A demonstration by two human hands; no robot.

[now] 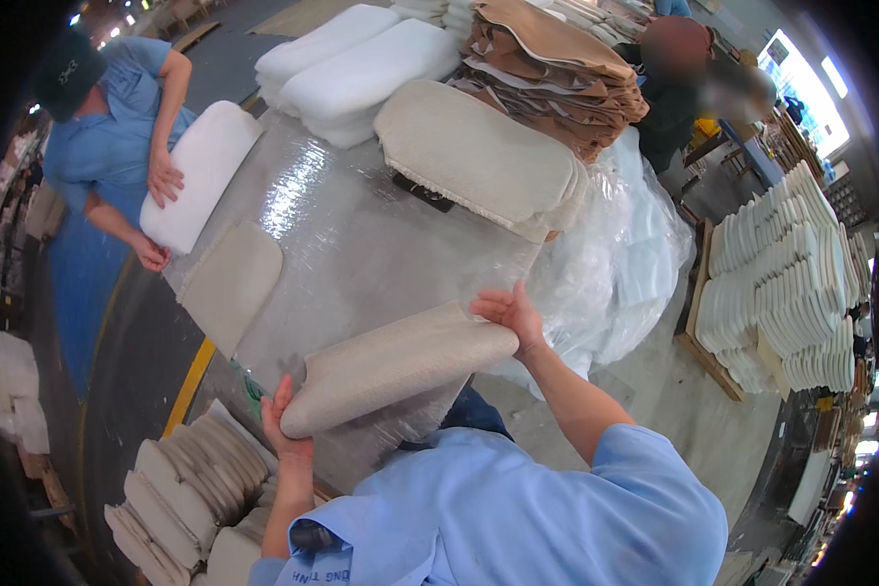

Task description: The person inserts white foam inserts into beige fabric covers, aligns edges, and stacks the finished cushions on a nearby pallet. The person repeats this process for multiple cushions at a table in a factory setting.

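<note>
A beige fabric-covered cushion (400, 366), long with rounded ends, is tilted at the near edge of the plastic-covered table (381, 259). My left hand (287, 420) presses against its left end, fingers stretched upward. My right hand (514, 317) holds the other end, with the fingers along its edge and the thumb raised. The cushion is held between both palms; its underside is hidden. Farther left on the table lies a flat piece of beige fabric (232, 285).
Across the table, a co-worker (117, 146) handles a white foam pad (203, 176). Beige cushions (479, 151), white pads (361, 59) and stacked brown sheets (557, 73) line the far side. Bagged pads (610, 259) and a pallet stack (776, 283) stand right, more cushions (190, 483) lower left.
</note>
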